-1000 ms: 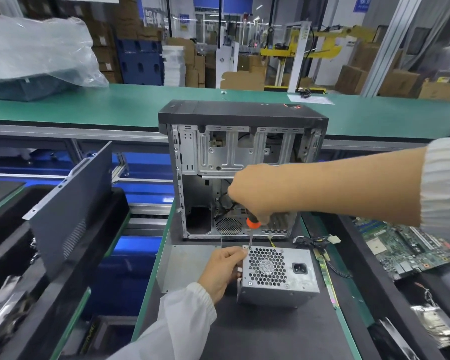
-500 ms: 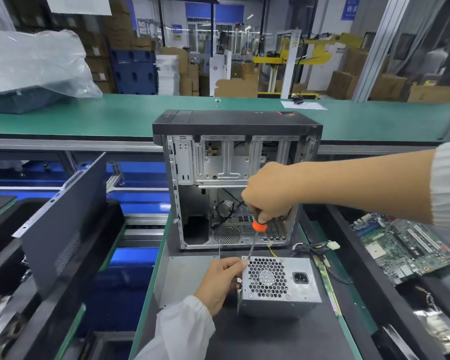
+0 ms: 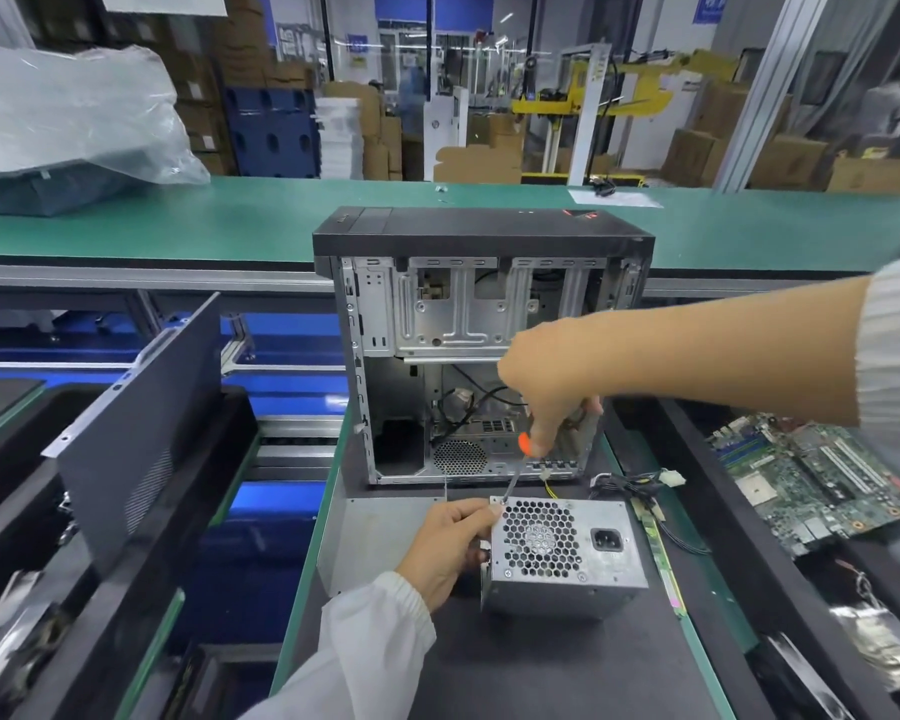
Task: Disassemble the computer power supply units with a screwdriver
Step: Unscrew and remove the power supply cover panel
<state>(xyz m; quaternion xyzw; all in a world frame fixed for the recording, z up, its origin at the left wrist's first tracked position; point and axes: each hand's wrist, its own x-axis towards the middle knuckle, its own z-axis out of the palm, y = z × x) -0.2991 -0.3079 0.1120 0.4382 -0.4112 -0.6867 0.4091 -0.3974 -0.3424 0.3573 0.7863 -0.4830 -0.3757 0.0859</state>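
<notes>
A grey metal power supply unit [image 3: 593,579] with a honeycomb fan grille and a power socket lies on the dark mat in front of me. My left hand [image 3: 445,550] grips its left top edge. My right hand [image 3: 546,392] holds an orange-handled screwdriver [image 3: 518,467] from above, shaft slanting down-left. The tip sits at the unit's top left corner, close to my left fingers. Behind it stands an open computer case [image 3: 481,350], its side panel off and loose black cables inside.
A loose cable bundle with white plugs [image 3: 640,483] lies right of the unit. A green circuit board [image 3: 822,483] rests in the right-hand bin. A grey case side panel [image 3: 136,428] leans in the left bin. A green conveyor belt [image 3: 230,220] runs behind the case.
My right hand has lowered and shifted right, bringing the screwdriver tip down onto the unit's top left corner. My left hand keeps its hold on the unit.
</notes>
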